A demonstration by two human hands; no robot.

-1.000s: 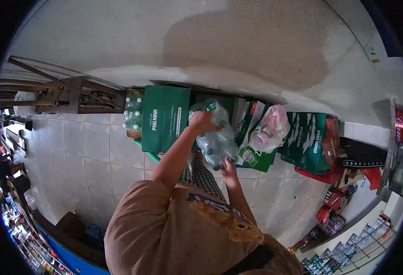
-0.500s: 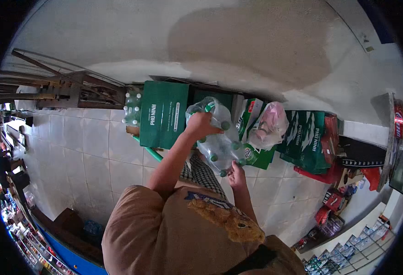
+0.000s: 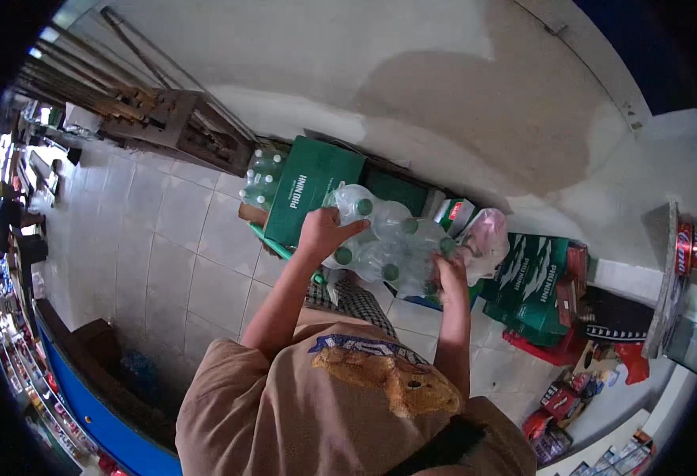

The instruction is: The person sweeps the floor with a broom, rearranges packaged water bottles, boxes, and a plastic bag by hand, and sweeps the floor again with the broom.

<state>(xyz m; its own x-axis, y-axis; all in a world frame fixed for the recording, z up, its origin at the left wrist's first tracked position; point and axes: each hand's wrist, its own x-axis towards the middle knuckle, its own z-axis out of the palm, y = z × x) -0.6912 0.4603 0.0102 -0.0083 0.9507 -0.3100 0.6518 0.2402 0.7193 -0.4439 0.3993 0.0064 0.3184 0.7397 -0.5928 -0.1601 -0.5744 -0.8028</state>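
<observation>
A shrink-wrapped pack of clear plastic bottles (image 3: 374, 244) with green caps is held up in front of my body. My left hand (image 3: 323, 234) grips its left end, the thumb lying over the top and the other fingers partly hidden. At the pack's right end, my right hand (image 3: 450, 276) has its fingers curled on the wrap near a corner cap. Behind the left end stands a green PHU NINH box (image 3: 314, 190). A clear bag with something pink (image 3: 487, 230) lies just past my right hand, by a green and white carton (image 3: 453, 213).
Upright bottles with white caps (image 3: 261, 181) stand left of the green box. Flattened green cartons (image 3: 529, 279) lean farther right, near a red crate (image 3: 551, 347). A wooden rack (image 3: 186, 131) stands along the wall at upper left. A blue-sided counter (image 3: 87, 397) occupies the lower left.
The pack has turned from steeply slanted to nearly level across my view. My right hand has moved up and right with its end; the camera view has tilted.
</observation>
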